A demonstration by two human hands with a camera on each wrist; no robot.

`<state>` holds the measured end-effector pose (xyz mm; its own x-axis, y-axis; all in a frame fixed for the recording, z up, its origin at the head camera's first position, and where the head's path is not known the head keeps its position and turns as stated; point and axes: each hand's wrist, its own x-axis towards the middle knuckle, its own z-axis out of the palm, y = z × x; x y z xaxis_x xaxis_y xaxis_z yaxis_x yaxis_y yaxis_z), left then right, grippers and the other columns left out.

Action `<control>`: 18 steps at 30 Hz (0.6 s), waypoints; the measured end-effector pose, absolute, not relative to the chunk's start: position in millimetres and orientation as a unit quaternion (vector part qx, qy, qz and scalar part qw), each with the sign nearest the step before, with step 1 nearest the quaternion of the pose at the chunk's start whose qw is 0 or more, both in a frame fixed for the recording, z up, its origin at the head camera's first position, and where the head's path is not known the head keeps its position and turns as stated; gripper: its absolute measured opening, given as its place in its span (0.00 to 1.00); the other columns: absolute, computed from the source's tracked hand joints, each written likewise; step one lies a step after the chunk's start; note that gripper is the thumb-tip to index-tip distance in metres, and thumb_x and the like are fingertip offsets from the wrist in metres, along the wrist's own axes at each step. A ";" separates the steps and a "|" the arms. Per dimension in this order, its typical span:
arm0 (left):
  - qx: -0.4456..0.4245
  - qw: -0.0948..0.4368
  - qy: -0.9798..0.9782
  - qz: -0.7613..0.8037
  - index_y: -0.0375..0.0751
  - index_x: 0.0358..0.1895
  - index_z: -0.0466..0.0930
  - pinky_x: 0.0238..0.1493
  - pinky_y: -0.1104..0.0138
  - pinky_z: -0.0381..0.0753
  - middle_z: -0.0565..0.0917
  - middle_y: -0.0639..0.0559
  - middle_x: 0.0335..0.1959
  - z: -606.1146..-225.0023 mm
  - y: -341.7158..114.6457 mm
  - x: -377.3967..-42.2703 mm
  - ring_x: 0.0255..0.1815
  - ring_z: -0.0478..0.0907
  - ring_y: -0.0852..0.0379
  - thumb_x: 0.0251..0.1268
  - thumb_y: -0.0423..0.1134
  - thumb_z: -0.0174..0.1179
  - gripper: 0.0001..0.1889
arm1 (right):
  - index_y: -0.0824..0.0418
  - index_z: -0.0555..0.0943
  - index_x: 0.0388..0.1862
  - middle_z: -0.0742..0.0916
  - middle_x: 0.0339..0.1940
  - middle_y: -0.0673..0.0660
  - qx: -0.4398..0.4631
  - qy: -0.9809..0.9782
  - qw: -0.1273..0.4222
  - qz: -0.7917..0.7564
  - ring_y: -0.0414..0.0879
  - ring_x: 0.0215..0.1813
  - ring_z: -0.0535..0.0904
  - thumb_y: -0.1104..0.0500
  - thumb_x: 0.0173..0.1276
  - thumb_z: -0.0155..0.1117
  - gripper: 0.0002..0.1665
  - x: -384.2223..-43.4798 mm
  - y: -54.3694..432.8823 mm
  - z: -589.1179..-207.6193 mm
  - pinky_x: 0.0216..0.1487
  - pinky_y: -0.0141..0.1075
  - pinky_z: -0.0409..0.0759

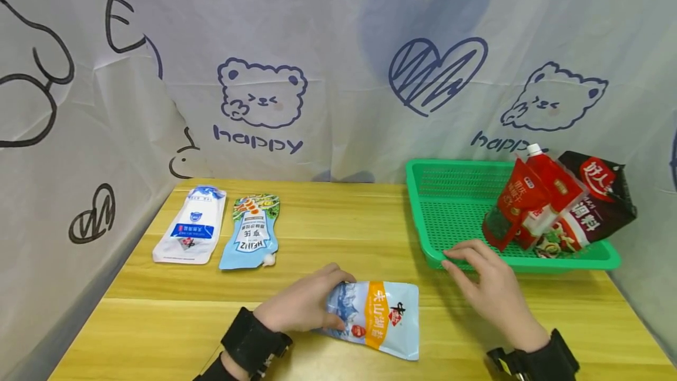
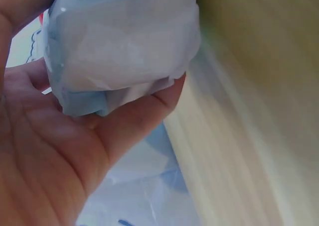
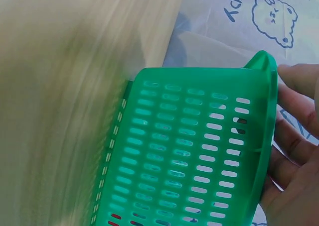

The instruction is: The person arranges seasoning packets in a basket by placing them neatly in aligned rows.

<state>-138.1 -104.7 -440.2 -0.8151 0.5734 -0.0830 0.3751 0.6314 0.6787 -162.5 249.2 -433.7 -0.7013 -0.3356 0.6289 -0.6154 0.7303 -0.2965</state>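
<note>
My left hand (image 1: 309, 301) grips a pale blue salt pouch (image 1: 392, 319) by its left end, with an orange band and mountain picture facing up. Close up in the left wrist view, the plump pouch end (image 2: 129, 42) sits between the thumb and the fingers, close over the wooden table. My right hand (image 1: 489, 287) is at the front left corner of a green basket (image 1: 423, 234), fingertips right at the rim. From the right wrist, that hand's fingers (image 3: 294, 136) lie along the rim (image 3: 269, 136), with nothing else seen in them.
Red spouted pouches (image 1: 513, 204) and a black and red seasoning bag (image 1: 597, 210) stand in the basket's right side. A white salt bag (image 1: 193, 228) and a Heinz pouch (image 1: 252, 234) lie at the table's back left. A drawn-on white cloth (image 1: 338, 122) hangs behind.
</note>
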 end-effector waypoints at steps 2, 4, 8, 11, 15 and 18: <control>0.266 0.141 0.889 0.344 0.47 0.67 0.77 0.50 0.69 0.80 0.76 0.60 0.52 -437.4 -109.8 -139.0 0.46 0.76 0.65 0.52 0.41 0.81 0.36 | 0.57 0.88 0.49 0.87 0.48 0.49 0.261 -0.890 0.273 0.254 0.46 0.48 0.85 0.66 0.57 0.81 0.20 -162.5 248.5 -432.7 0.47 0.29 0.79; 0.263 0.132 0.890 0.349 0.46 0.67 0.76 0.51 0.68 0.81 0.76 0.59 0.53 -433.7 -114.8 -139.9 0.47 0.76 0.63 0.53 0.41 0.81 0.36 | 0.57 0.87 0.53 0.87 0.50 0.50 0.255 -0.893 0.268 0.258 0.47 0.50 0.85 0.65 0.59 0.80 0.22 -162.0 247.6 -431.5 0.49 0.32 0.80; 0.260 0.103 0.892 0.356 0.42 0.69 0.75 0.54 0.64 0.82 0.77 0.55 0.55 -421.9 -123.6 -143.1 0.49 0.77 0.60 0.52 0.40 0.81 0.38 | 0.57 0.83 0.63 0.86 0.56 0.53 0.246 -0.891 0.268 0.273 0.49 0.55 0.83 0.65 0.61 0.79 0.30 -161.0 244.1 -427.7 0.52 0.33 0.78; 0.257 0.078 0.893 0.361 0.41 0.69 0.75 0.52 0.63 0.82 0.78 0.53 0.55 -410.8 -128.5 -145.4 0.48 0.77 0.59 0.52 0.37 0.81 0.38 | 0.57 0.81 0.67 0.85 0.58 0.55 0.246 -0.885 0.273 0.285 0.50 0.57 0.82 0.66 0.61 0.79 0.33 -161.5 238.5 -422.0 0.56 0.33 0.76; 0.251 0.049 0.895 0.365 0.42 0.69 0.76 0.51 0.64 0.83 0.77 0.54 0.53 -397.5 -132.6 -148.1 0.48 0.77 0.59 0.50 0.35 0.82 0.39 | 0.57 0.80 0.68 0.84 0.60 0.57 0.254 -0.878 0.276 0.299 0.53 0.60 0.81 0.66 0.62 0.78 0.34 -163.9 228.4 -414.0 0.59 0.36 0.76; 0.250 0.029 0.896 0.365 0.43 0.68 0.77 0.54 0.63 0.83 0.77 0.55 0.53 -389.7 -133.5 -150.4 0.51 0.77 0.59 0.48 0.34 0.82 0.40 | 0.59 0.80 0.67 0.83 0.60 0.58 0.265 -0.871 0.277 0.308 0.54 0.61 0.81 0.66 0.62 0.78 0.33 -166.6 218.5 -408.5 0.60 0.39 0.77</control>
<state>-150.4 -133.5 -389.7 -0.8733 0.4694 0.1307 0.4270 0.6081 0.6693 -166.6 218.5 -408.5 -0.7068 -0.2910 0.6449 -0.6317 0.6700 -0.3900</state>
